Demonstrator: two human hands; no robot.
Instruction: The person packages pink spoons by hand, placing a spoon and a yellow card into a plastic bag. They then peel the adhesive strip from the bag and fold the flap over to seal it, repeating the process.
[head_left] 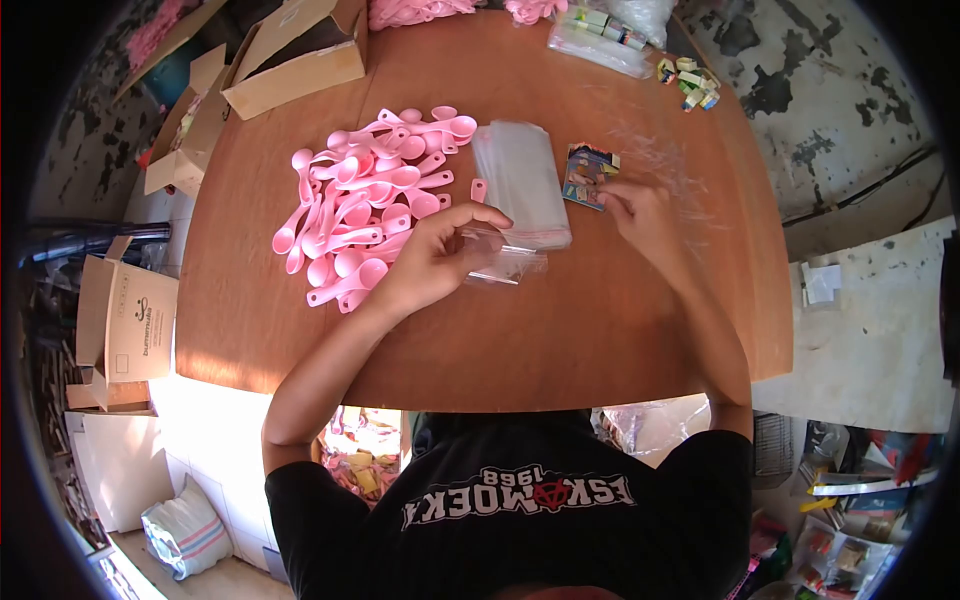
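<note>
My left hand (435,260) is closed around a small clear plastic bag (510,262), just right of the pink spoons. A heap of pink plastic spoons (365,195) covers the left middle of the table. Beside it lies a stack of clear plastic bags (525,185), with one pink spoon handle (479,189) at its left edge. My right hand (638,210) has thumb and fingers pinched at the lower right edge of a small stack of printed cards (588,175). Whether a card is lifted from the stack cannot be made out.
The brown wooden table (480,350) has curved edges. At its far edge are an open cardboard box (300,60), pink bundles (420,8), plastic packs (600,40) and several small coloured packets (690,82). Another carton (130,315) stands on the left, off the table.
</note>
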